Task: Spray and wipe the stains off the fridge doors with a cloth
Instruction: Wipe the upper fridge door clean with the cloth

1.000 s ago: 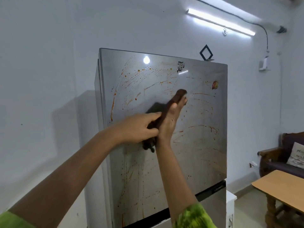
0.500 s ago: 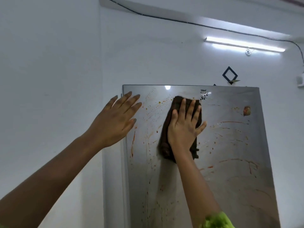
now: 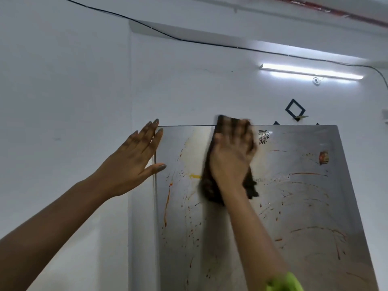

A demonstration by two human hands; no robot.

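Observation:
The steel fridge door (image 3: pixel 294 206) fills the lower right of the head view, streaked with orange-red and yellow stains (image 3: pixel 168 198). My right hand (image 3: pixel 231 156) presses a dark brown cloth (image 3: pixel 210 190) flat against the door near its top edge; hand and cloth are motion-blurred. The cloth's top reaches the door's upper rim and its lower end hangs below my wrist. My left hand (image 3: pixel 134 162) is spread open with fingers apart, resting at the door's upper left corner and holding nothing. No spray bottle is in view.
A white wall (image 3: pixel 63 101) stands left of and behind the fridge. A lit tube light (image 3: pixel 310 72) and a black cable (image 3: pixel 189 40) run high on the wall. A small sticker (image 3: pixel 263 137) and a round badge (image 3: pixel 323 158) sit on the door.
My right hand has slid the cloth up from the mid-door to the top edge. My left hand let go of the cloth a second ago and now rests at the door's left corner.

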